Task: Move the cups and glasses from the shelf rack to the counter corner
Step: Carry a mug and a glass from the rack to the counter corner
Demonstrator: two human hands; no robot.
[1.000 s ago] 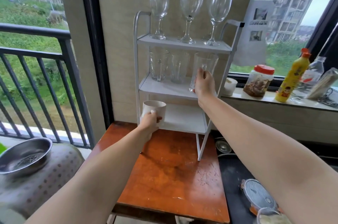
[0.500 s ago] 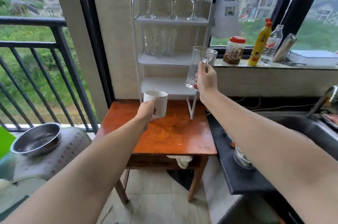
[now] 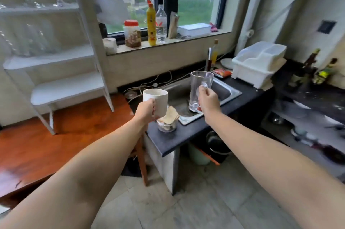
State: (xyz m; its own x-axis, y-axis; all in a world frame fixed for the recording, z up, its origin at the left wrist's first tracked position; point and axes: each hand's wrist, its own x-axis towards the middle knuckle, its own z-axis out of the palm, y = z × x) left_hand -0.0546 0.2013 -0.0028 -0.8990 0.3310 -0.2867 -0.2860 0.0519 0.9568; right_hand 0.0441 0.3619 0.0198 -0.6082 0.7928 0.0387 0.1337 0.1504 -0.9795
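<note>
A: Status?

B: My left hand (image 3: 146,110) grips the white mug (image 3: 155,100) by its handle; my right hand (image 3: 208,100) grips the glass mug (image 3: 200,91), fingers curled round its handle. Both are held over the dark counter (image 3: 186,131), near the sink (image 3: 229,96).

A: Risks?

B: The glass could clip the sink rim. The shelf rack (image 3: 65,86), far left, holds more glassware, though it's blurred.

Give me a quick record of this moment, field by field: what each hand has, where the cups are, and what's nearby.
left hand: grips white mug, upright
right hand: grips clear glass mug by its handle, upright
position: both held in the air in front of the sink
shelf rack: left, blurred; lowest shelf bare
counter: dark; small bowl below the white mug
dish rack: white, right of sink
</note>
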